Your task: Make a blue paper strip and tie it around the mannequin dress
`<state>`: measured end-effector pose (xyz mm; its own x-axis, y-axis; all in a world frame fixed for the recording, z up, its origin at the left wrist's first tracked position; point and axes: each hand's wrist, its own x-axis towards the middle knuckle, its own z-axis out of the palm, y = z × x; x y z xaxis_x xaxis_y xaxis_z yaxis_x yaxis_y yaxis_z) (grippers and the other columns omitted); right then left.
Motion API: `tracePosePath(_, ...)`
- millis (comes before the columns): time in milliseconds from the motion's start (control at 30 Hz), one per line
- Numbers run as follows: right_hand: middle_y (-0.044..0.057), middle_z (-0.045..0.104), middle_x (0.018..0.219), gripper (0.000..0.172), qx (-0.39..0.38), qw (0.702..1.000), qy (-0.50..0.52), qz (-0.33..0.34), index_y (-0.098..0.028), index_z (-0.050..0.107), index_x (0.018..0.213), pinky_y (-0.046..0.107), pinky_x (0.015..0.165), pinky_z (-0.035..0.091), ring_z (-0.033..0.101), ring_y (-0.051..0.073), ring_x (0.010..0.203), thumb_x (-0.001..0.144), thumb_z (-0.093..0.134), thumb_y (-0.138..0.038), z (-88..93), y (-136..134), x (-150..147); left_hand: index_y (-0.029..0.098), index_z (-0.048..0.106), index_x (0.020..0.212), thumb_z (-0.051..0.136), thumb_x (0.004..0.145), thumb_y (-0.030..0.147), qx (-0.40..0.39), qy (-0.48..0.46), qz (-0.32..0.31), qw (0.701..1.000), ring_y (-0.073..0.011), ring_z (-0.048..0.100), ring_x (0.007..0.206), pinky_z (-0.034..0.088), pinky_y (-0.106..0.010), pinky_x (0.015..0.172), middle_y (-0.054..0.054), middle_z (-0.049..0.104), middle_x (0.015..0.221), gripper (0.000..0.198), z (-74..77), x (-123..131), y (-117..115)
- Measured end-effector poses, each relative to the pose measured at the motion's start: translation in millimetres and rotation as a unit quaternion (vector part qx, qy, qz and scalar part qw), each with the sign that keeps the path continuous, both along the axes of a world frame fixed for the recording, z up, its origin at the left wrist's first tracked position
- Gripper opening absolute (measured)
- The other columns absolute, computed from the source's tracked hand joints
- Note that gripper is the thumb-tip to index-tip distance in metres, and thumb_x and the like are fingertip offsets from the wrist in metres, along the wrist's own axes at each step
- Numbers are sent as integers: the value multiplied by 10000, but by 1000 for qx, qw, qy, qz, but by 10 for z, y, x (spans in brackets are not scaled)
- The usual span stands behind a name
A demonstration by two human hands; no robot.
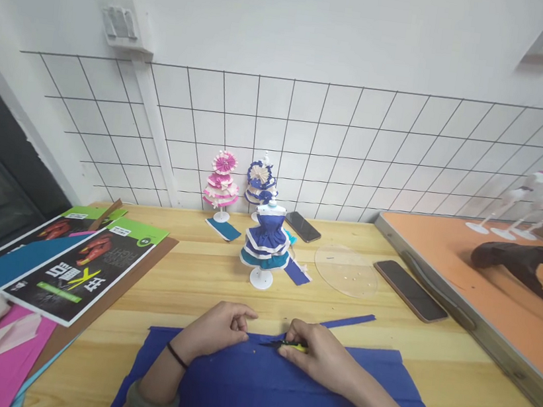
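A wide sheet of dark blue crepe paper [236,392] lies on the wooden table in front of me. My right hand [316,353] is closed around small scissors [300,347] with yellow and black handles, their tips over the sheet's far edge. A narrow blue strip [349,320] stretches off beyond that hand. My left hand [219,330] rests at the same edge, fingers curled with thumb and forefinger close together; whether they pinch the paper is hard to see. Behind the sheet stands a mini dress form [267,236] in a ruffled blue, white and teal dress.
Pink [223,184] and blue-and-cream [259,178] dressed forms stand farther back. Phones [410,290] and a clear round disc [345,270] lie to the right, beside an orange-topped surface [445,253]. Printed packets [88,266] and coloured paper cover the left side.
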<state>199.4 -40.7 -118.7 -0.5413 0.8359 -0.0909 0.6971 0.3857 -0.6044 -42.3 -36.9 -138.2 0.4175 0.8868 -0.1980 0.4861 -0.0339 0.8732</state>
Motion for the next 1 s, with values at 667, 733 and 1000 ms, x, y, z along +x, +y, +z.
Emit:
tracePosePath(667,-6,637,718,143,9,1000,13,9,-209,532,794,213,553,347,559,139,620,811,517,-350,-42,0,-66,158,603,1087,579,670,205,5,1,-2,1000,-141,565,709,433,-235,642,-6,628,774,421,13,-13,-2)
tracePosePath(733,-7,637,729,149,13,1000,12,12,-210,530,801,212,556,346,562,140,629,809,521,-359,-27,-4,-66,155,602,1085,581,673,209,2,-5,-2,1000,-138,562,706,433,-232,643,-4,625,765,416,6,-15,-1)
tracePosePath(1000,-5,650,757,170,21,1000,0,18,-216,543,829,217,559,340,575,149,650,801,533,-383,13,-21,-131,153,599,1090,574,674,199,2,-9,-8,1000,-132,559,688,430,-229,630,1,620,754,419,-1,-16,-1)
